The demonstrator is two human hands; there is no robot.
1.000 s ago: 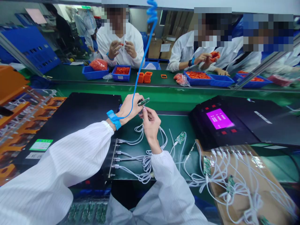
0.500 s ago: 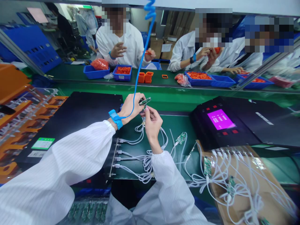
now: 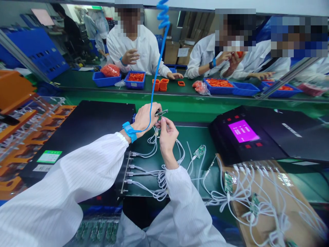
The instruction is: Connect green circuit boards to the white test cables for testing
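Observation:
A small green circuit board (image 3: 162, 112) is pinched in the fingers of my left hand (image 3: 147, 118), which wears a blue wrist strap (image 3: 129, 132) with a coiled cord. Just below the board, the thumb and fingers of my right hand (image 3: 168, 137) are pressed together; what lies between them is too small to make out. White cables (image 3: 161, 178) run under and beside my right hand from the black box (image 3: 102, 118) on the left.
At the right stands a black tester with a pink screen (image 3: 243, 131). Cabled circuit boards (image 3: 228, 181) lie near a cardboard sheet (image 3: 246, 219). Across the bench, people in white coats sit behind blue bins (image 3: 134, 85) of orange parts. Orange fixtures (image 3: 31, 145) stand at far left.
The board in my left hand has tilted and shows more edge-on. Across the bench, a person's hand has come down to the table beside the orange frames.

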